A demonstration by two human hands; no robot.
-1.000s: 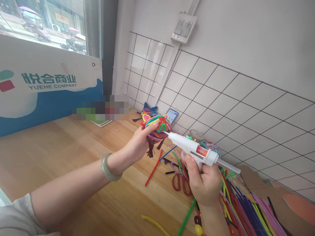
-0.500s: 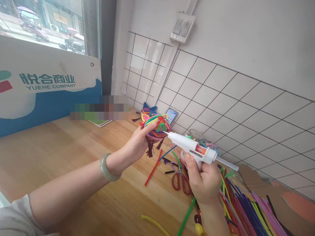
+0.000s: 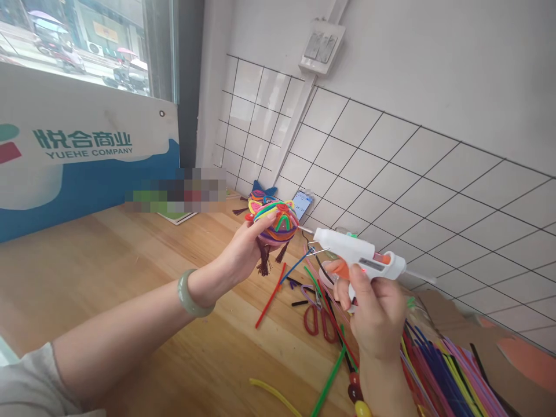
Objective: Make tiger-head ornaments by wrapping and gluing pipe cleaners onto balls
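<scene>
My left hand grips a round pipe-cleaner ornament by its left side, thumb on top. The ornament has coloured bands, small pointed ears and dark brown tassels hanging below; my fingers hide its left part. In my right hand is a white hot glue gun with an orange trigger, a small red light and a clear glue stick out of its back. Its metal nozzle points left, close to the ornament's right edge; I cannot tell whether they touch.
Red-handled scissors lie on the wooden table among loose pipe cleaners. A big bundle of pipe cleaners and cardboard are at right. A phone leans on the wire grid, beside another ornament.
My right hand has drawn the glue gun to the right, so its nozzle has left the ornament's front. My left hand and the ornament have hardly moved.
</scene>
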